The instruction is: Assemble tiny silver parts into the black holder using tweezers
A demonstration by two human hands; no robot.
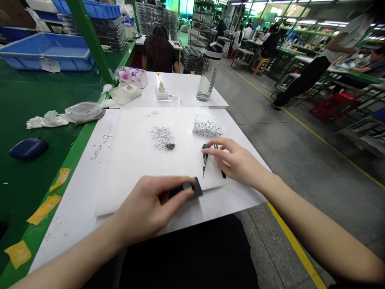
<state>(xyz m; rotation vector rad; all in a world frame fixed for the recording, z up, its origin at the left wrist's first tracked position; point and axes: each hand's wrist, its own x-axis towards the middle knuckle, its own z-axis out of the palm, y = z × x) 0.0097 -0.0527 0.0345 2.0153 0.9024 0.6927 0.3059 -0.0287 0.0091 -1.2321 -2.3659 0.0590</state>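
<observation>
My left hand (pixel 153 204) grips a small dark grey block (pixel 197 187) between thumb and fingers, low over the front edge of the white sheet (pixel 132 172). Part of the block is hidden by the fingers. My right hand (pixel 234 160) is open, its fingers apart at the black handle of a small precision screwdriver (pixel 205 157); whether they touch it I cannot tell. The screwdriver's tip points toward me. Beneath the right hand lies a slim black tool (pixel 223 174), mostly covered. Small silvery parts (pixel 161 135) are heaped beside a pile of tiny dark pieces (pixel 170 147).
A clear tray (pixel 207 128) of small parts stands at the right. Farther back are a water bottle (pixel 208 76), a clear holder (pixel 168 94) and a floral tissue box (pixel 131 77). A plastic bag (pixel 84 111) lies left. People sit at other benches.
</observation>
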